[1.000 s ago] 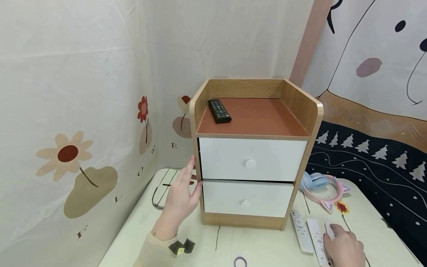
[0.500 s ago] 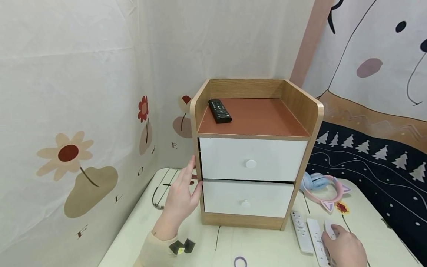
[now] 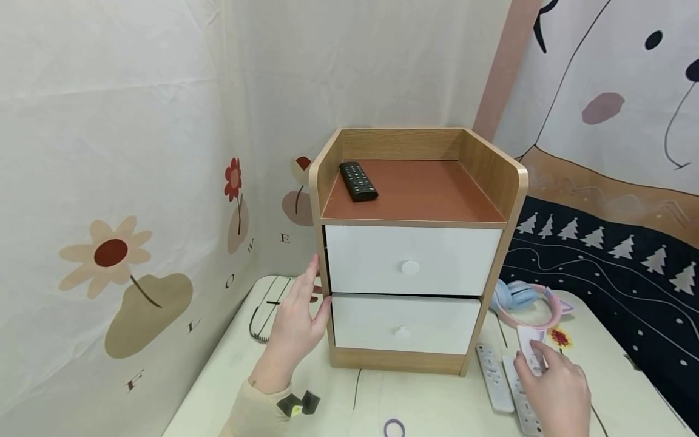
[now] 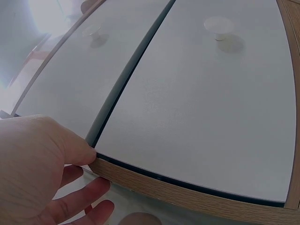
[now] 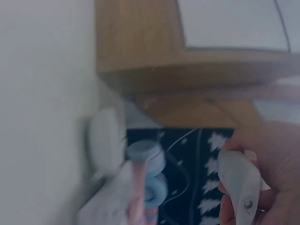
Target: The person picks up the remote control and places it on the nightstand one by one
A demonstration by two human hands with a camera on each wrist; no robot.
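Observation:
My left hand (image 3: 297,315) rests against the left side of a small wooden cabinet (image 3: 398,362). Its thumb touches the front edge near the gap between two white drawers, as the left wrist view shows, and its fingers lie relaxed along the side panel. My right hand (image 3: 562,388) pinches a white power strip (image 3: 528,341) between thumb and fingers, raised above the table at the right. In the right wrist view the end of this power strip (image 5: 239,183) shows close up. Two more white power strips lie beside it, one nearest the cabinet (image 3: 495,379) and one (image 3: 519,394) partly hidden by my hand.
A black remote control (image 3: 358,181) lies on the cabinet's brown top. Behind the power strips are pink and blue headphones (image 3: 526,303) with cat ears. A purple ring (image 3: 394,428) lies near the front of the table (image 3: 437,400). Printed curtains hang behind and at both sides.
My right hand has lifted the power strip off the table and carried it slightly up and left, its far end now overlapping the headphones. The left hand stays at the cabinet.

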